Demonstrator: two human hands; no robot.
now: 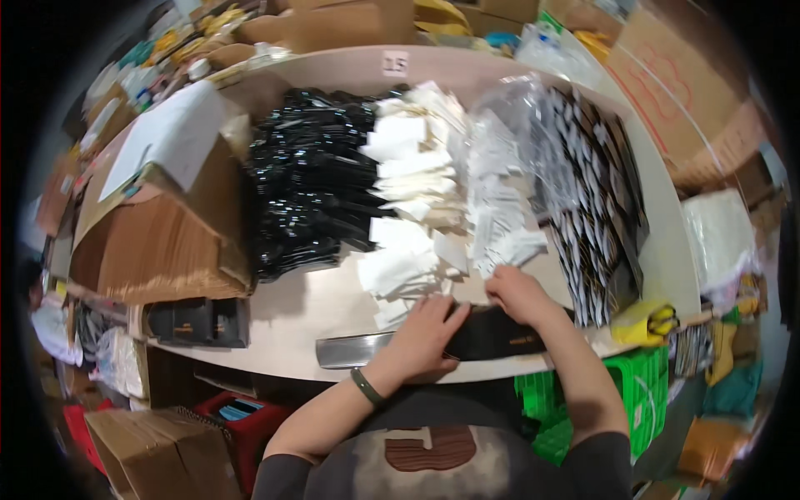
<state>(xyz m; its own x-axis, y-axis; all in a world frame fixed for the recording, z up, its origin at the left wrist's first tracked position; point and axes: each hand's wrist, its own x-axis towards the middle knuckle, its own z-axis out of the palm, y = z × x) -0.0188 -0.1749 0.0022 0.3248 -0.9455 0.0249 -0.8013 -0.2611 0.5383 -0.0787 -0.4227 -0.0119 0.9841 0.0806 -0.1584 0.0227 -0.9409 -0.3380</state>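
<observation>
A long black box (pixel 500 335) lies at the table's near edge, small gold print on its right part. My left hand (pixel 425 335), with a dark green bangle at the wrist, rests on its left end, fingers stretched out and thumb apart. My right hand (pixel 517 293) is above the box's far edge, its fingers closed at the bottom of a column of white printed slips (pixel 498 204); what they grip is hidden. Left of my left hand lies a flat, shiny silver-grey piece (pixel 354 352). Just beyond that hand is a stack of cream-white cards (pixel 400 271).
Glossy black packets (pixel 312 183) are heaped left of the cards. A carton of brown sheets (pixel 158 233) stands at the left, black boxes (pixel 196 323) before it. Black-and-white corded tags (pixel 596 208) and clear plastic (pixel 533 142) lie right. Green crates (pixel 637 400) stand below the table.
</observation>
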